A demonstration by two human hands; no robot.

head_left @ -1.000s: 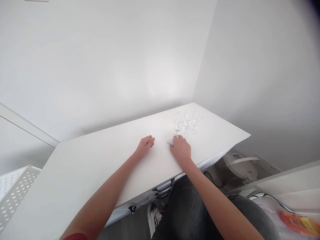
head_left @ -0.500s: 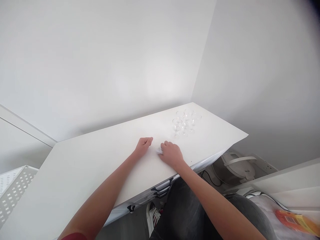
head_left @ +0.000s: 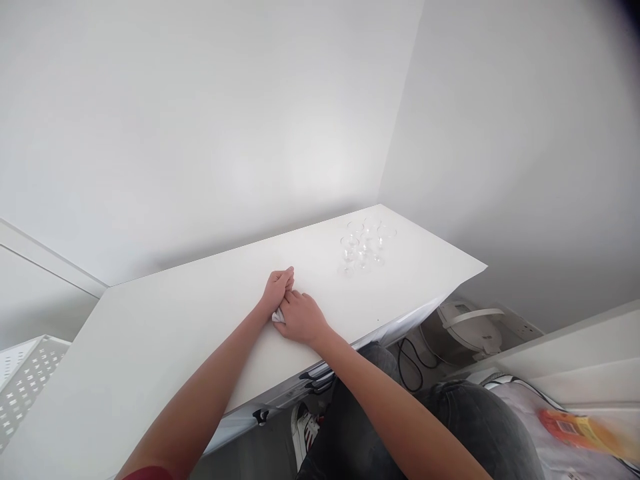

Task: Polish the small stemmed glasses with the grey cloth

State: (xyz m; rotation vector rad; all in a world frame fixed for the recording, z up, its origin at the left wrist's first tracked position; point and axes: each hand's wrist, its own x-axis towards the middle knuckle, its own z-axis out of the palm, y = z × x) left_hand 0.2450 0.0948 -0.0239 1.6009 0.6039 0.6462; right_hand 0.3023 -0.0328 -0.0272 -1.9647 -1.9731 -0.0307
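Over the middle of the white tabletop (head_left: 185,313), my two hands meet. My right hand (head_left: 304,319) is closed on a small crumpled white cloth or tissue (head_left: 278,315), a bit of which sticks out by the thumb. Its fingers touch my left hand (head_left: 277,288), which is closed with the fingers curled in. Whatever may be inside the left hand is hidden. To the right of both hands, several clear stemmed glasses (head_left: 349,247) stand upright in a close group.
White walls (head_left: 240,133) border the table at the back. Below its front edge are dark drawer handles (head_left: 317,381). A white lidded appliance (head_left: 473,327) and a black cable (head_left: 410,363) are on the floor at right. A white perforated panel (head_left: 35,380) is at lower left.
My right hand has moved left with the white cloth or tissue and now touches my left hand. The left hand has shifted slightly left and stays closed. The view has turned a little.
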